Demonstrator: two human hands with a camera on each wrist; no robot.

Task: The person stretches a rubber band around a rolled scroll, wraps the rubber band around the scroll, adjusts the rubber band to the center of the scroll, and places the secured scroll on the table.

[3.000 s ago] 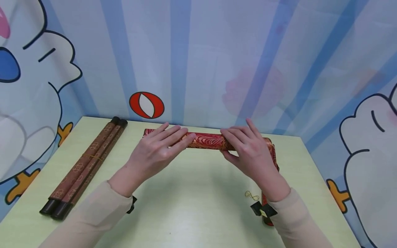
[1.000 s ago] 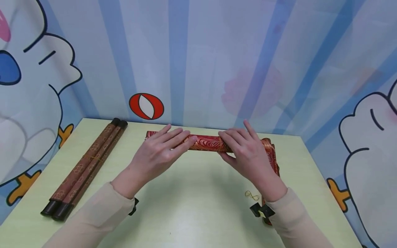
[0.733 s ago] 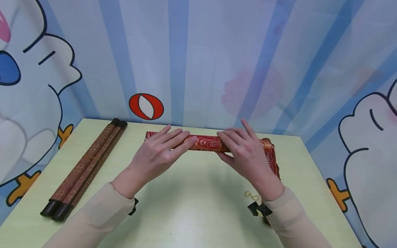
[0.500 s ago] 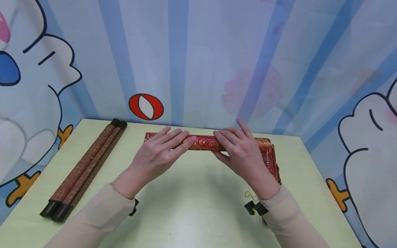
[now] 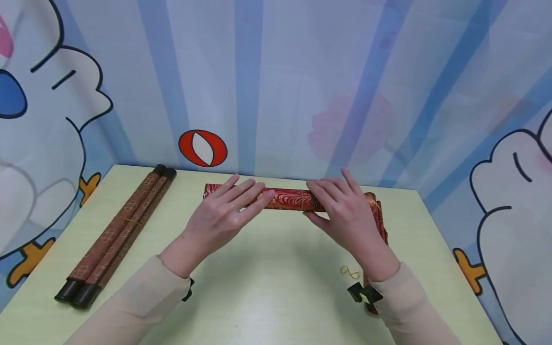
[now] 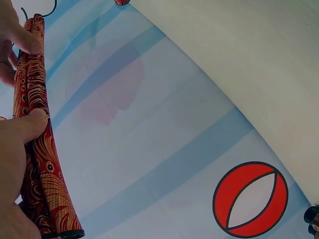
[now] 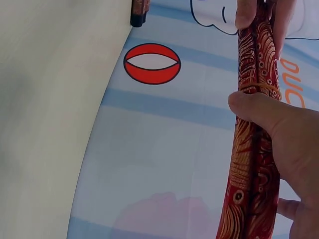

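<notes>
A red-and-gold patterned scroll, rolled up as two side-by-side rolls, is held crosswise near the table's back edge. My left hand grips its left part, fingers over the top and thumb against the near side. On the right part, my right hand grips it the same way. A thin elastic band circles the scroll just beyond the right thumb in the right wrist view. Dark end caps show in the left wrist view. The palms hide stretches of the scroll.
Two brown patterned rolls with black ends, banded together, lie at the left. Another red patterned scroll lies at the right, partly under my right forearm. A twisted yellow elastic band rests near it. A printed curtain stands behind the table.
My right hand slid left along the scroll until half a second ago, then moved back right. The elastic band now shows beside its fingertips. My left hand stayed nearly still.
</notes>
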